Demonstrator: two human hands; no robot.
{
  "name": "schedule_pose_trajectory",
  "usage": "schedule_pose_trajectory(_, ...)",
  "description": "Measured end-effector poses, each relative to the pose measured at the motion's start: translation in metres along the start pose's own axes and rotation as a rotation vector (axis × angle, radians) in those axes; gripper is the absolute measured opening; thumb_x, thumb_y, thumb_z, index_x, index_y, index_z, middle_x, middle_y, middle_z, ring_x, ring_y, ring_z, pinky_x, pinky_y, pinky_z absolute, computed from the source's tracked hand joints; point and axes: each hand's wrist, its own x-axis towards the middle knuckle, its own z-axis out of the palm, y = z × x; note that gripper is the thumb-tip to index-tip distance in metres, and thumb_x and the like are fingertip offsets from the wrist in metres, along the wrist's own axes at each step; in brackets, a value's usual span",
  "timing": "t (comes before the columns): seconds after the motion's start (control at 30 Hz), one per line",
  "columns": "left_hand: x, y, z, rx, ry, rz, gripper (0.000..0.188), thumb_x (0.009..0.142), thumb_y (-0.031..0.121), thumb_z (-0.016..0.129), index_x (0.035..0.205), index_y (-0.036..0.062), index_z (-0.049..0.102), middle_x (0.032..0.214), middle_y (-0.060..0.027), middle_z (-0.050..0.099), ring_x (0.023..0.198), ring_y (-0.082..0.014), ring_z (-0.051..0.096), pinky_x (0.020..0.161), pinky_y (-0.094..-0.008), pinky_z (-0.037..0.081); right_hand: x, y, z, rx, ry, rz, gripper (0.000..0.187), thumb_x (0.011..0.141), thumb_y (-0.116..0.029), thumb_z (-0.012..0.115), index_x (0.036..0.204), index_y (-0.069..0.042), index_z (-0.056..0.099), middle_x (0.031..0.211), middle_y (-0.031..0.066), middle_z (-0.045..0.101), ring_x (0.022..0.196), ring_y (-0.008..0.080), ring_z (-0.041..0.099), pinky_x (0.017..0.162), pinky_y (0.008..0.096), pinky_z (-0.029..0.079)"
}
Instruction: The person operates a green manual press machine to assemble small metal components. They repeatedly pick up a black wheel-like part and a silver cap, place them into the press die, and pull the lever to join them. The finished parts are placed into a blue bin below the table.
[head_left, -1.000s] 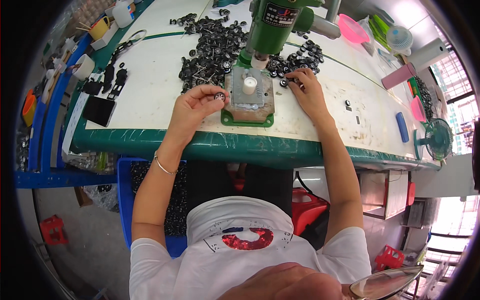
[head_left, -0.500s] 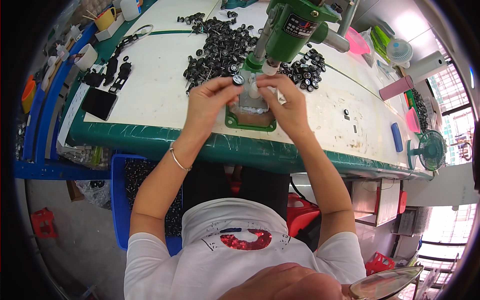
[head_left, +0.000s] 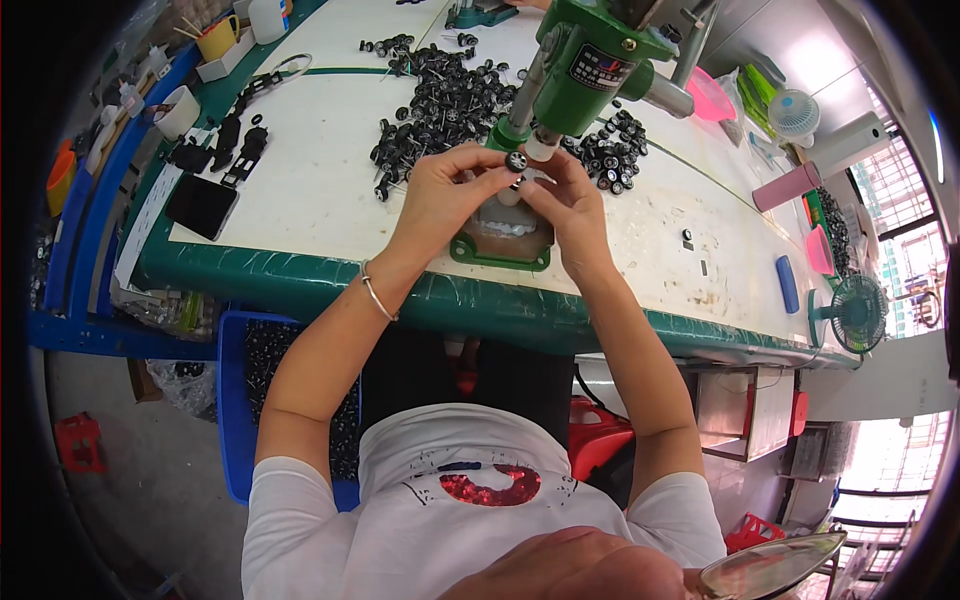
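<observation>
Between thumb and fingers, my left hand (head_left: 455, 190) pinches a small black toy wheel (head_left: 516, 161) with a silvery hub. It is held just below the white tip (head_left: 541, 148) of the green hand press (head_left: 585, 75). My right hand (head_left: 568, 205) is closed close beside it, thumb and finger bent toward the wheel. What its fingertips hold, if anything, is hidden. A second small dark round piece (head_left: 517, 182) shows between the two thumbs, above the press's pale base plate (head_left: 510, 222).
A heap of black wheels on axles (head_left: 445, 110) lies behind my left hand; loose wheels (head_left: 612, 150) lie right of the press. A phone (head_left: 202, 207) and black plastic parts (head_left: 240, 155) are at left. A blue bin (head_left: 236, 420) stands below the table edge.
My left hand has moved right with the wheel, bringing it under the press tip. My right hand has shifted slightly, and the hands are now closer together.
</observation>
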Motion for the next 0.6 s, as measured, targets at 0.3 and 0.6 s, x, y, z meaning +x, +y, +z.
schedule_pose_trajectory(0.3,0.025,-0.011,0.018,-0.054,-0.052,0.082,0.013,0.076,0.008,0.074,0.087,0.001,0.073,0.082,0.0009,0.064,0.075,-0.0074,0.055,0.065,-0.0215,0.045,0.054,-0.064,-0.084,0.076,0.2,-0.113,0.032,0.092,-0.011,0.056,0.122,-0.001,0.056,0.117,0.0067,0.061,0.102,0.015,0.058,0.08,0.0269,0.05)
schedule_pose_trajectory(0.6,0.023,-0.004,0.017,-0.166,-0.085,-0.011,0.011,0.078,0.008,0.074,0.086,0.0019,0.073,0.082,0.0035,0.064,0.066,-0.0037,0.055,0.054,-0.0185,0.045,0.165,-0.217,-0.054,0.292,-0.04,-0.265,0.023,0.098,-0.026,0.051,0.083,-0.01,0.057,0.06,-0.0025,0.049,0.041,0.0058,0.039,0.034,0.0178,0.03)
